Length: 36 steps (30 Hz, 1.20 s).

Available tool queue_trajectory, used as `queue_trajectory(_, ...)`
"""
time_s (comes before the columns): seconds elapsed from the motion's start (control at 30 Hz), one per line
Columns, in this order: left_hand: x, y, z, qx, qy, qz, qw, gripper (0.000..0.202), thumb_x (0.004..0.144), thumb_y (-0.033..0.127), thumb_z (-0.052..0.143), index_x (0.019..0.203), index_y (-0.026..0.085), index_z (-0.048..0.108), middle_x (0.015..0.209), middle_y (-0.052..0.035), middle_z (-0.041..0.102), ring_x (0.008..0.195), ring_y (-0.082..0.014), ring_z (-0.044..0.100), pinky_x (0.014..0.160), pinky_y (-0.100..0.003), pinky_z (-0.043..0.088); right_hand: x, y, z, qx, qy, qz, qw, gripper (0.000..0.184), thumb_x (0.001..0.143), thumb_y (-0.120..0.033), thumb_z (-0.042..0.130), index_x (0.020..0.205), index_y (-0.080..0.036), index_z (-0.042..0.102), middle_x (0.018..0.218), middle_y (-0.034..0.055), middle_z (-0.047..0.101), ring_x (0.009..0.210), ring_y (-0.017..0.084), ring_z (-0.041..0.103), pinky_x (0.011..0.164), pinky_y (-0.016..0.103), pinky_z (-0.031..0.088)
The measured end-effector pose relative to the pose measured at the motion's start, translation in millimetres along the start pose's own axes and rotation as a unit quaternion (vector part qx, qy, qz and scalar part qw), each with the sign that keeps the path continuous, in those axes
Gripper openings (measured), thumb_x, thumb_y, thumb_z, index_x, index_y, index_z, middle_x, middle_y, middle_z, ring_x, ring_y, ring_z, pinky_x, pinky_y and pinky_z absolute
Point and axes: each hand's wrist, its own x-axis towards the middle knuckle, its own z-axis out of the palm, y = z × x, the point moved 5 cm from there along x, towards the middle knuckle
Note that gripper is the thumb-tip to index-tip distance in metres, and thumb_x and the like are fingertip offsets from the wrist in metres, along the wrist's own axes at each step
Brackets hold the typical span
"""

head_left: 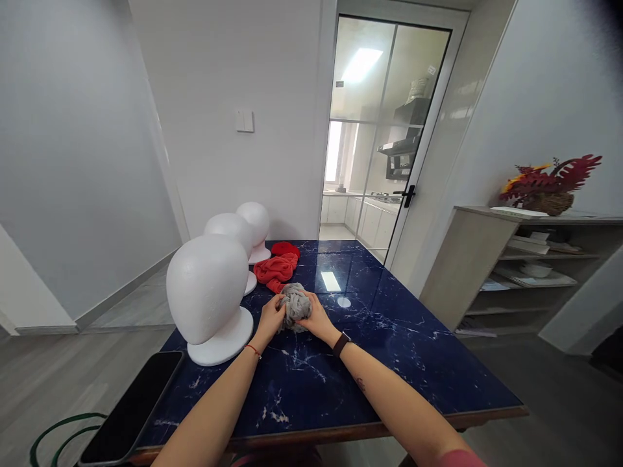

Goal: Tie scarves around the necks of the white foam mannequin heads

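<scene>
A bunched grey cloth (294,307) is between my two hands, just above or on the dark blue marbled table (389,350). My left hand (271,318) grips its left side with the fingers curled in. On the other side, my right hand (317,316) is closed around the cloth's edge. Right behind it lies a crumpled red cloth (276,267), with another red piece (286,249) farther back. To the left stands a white foam head (207,292) on a round base. What the grey cloth is cannot be told while bunched.
Two more white foam heads (228,230) (254,220) stand in a row behind the nearest. A black phone (134,405) sits at the table's left front corner. Beyond the table is a glass door (365,130); a shelf unit (481,259) is at the right.
</scene>
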Motion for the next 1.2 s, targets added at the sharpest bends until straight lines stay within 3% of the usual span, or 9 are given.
queue_trajectory(0.13, -2.3, 7.3, 0.3, -0.039, 0.013, 0.027, 0.999, 0.037, 0.079, 0.029, 0.052, 0.115, 0.020, 0.053, 0.105, -0.0065, 0.064, 0.092, -0.0170, 0.062, 0.083, -0.031, 0.047, 1.8, 10.2, -5.7, -0.030, 0.037, 0.044, 0.998, 0.056, 0.061, -0.018, 0.069, 0.114, -0.017, 0.050, 0.112, 0.0083, 0.053, 0.105, 0.023, 0.053, 0.096, 0.040, 0.042)
queue_trajectory(0.23, -2.6, 10.2, -2.2, -0.051, 0.036, 0.038, 0.997, 0.045, 0.077, 0.020, 0.051, 0.122, 0.021, 0.046, 0.107, -0.0068, 0.060, 0.091, -0.0149, 0.061, 0.081, -0.030, 0.048, 3.0, 13.7, -9.0, -0.013, 0.066, 0.055, 0.996, 0.049, 0.063, -0.021, 0.068, 0.110, -0.017, 0.051, 0.108, 0.0078, 0.056, 0.102, 0.023, 0.055, 0.094, 0.040, 0.043)
queue_trajectory(0.37, -2.4, 11.4, -6.3, -0.050, 0.085, 0.046, 0.994, 0.052, 0.073, 0.011, 0.050, 0.123, 0.021, 0.042, 0.110, -0.0081, 0.057, 0.092, -0.0143, 0.061, 0.078, -0.028, 0.049, 3.0, 19.0, -12.9, 0.038, 0.106, 0.074, 0.991, 0.046, 0.072, -0.030, 0.062, 0.114, -0.018, 0.047, 0.110, 0.0083, 0.060, 0.101, 0.021, 0.058, 0.095, 0.039, 0.043)
queue_trajectory(0.6, -0.9, 5.7, -6.9, -0.059, 0.105, 0.019, 0.993, 0.039, 0.078, 0.016, 0.051, 0.117, 0.019, 0.045, 0.097, -0.0066, 0.061, 0.083, -0.0132, 0.062, 0.075, -0.028, 0.048, 1.2, 37.6, -17.7, 0.050, 0.154, 0.160, 0.974, 0.038, 0.080, -0.042, 0.050, 0.110, -0.019, 0.052, 0.113, 0.0106, 0.062, 0.106, 0.023, 0.058, 0.096, 0.039, 0.042)
queue_trajectory(0.87, 0.3, -0.9, -3.0, -0.053, 0.092, 0.030, 0.994, 0.030, 0.078, 0.023, 0.055, 0.107, 0.019, 0.052, 0.085, -0.0024, 0.061, 0.074, -0.0130, 0.060, 0.072, -0.026, 0.045, 1.8, 39.8, -15.9, 0.032, 0.138, 0.135, 0.981, 0.032, 0.076, -0.035, 0.055, 0.105, -0.020, 0.056, 0.110, 0.0089, 0.064, 0.104, 0.022, 0.059, 0.094, 0.040, 0.044)
queue_trajectory(1.2, -0.9, 3.0, -5.6, -0.037, 0.097, 0.036, 0.994, 0.033, 0.074, 0.012, 0.051, 0.107, 0.020, 0.052, 0.088, -0.0018, 0.060, 0.084, -0.0132, 0.058, 0.082, -0.027, 0.043, 1.8, 30.7, -15.3, 0.035, 0.119, 0.132, 0.983, 0.032, 0.073, -0.031, 0.055, 0.101, -0.018, 0.057, 0.107, 0.0090, 0.065, 0.100, 0.022, 0.060, 0.094, 0.040, 0.044)
